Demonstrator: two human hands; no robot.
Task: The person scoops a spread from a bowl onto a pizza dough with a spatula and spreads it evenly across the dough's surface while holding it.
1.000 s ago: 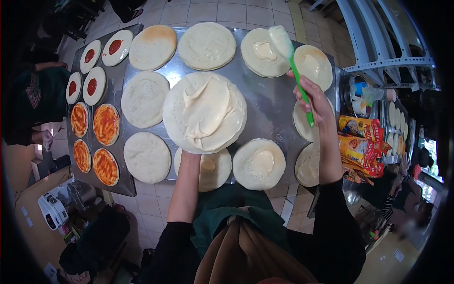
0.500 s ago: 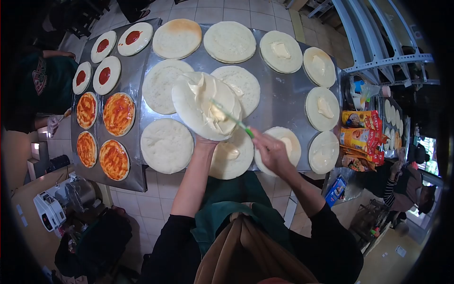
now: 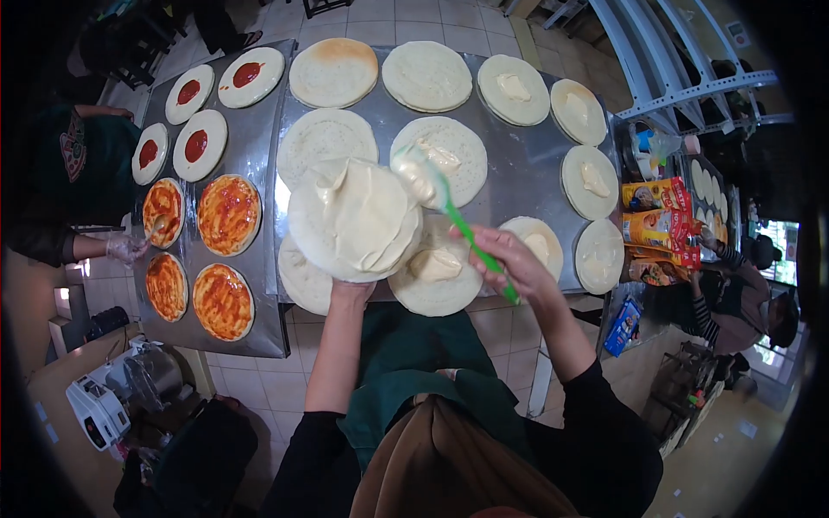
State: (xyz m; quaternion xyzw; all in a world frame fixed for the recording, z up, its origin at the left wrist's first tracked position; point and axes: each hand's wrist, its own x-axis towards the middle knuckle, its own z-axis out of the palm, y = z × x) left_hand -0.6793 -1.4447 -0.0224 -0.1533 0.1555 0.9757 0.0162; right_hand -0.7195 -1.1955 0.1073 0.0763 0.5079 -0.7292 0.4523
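My left hand [image 3: 352, 292] holds up a round pizza base [image 3: 354, 220] from underneath, and most of its fingers are hidden below. Pale cream covers most of the base's top in smooth, ridged strokes. In my right hand [image 3: 509, 262] is a green spatula [image 3: 464, 226], its head loaded with cream just off the right edge of the raised base. A base with a dollop of cream [image 3: 436, 266] lies below the spatula. Behind the spatula's head lies another cream-dabbed base [image 3: 462, 177]. A plain base [image 3: 302, 281] is partly covered by the raised one.
Several more bases, some cream-dabbed, lie on the metal table [image 3: 527, 168]. At left, several bases carry red sauce [image 3: 229, 216]; a co-worker's gloved hand [image 3: 128, 249] holds a spoon over one. Sauce packets [image 3: 652, 229] stand at the right beneath a metal rack [image 3: 691, 95].
The spatula has lifted off the raised base and moved right. That base has shifted left and down, its cream now smoother. The co-worker's hand has moved in over a sauced base.
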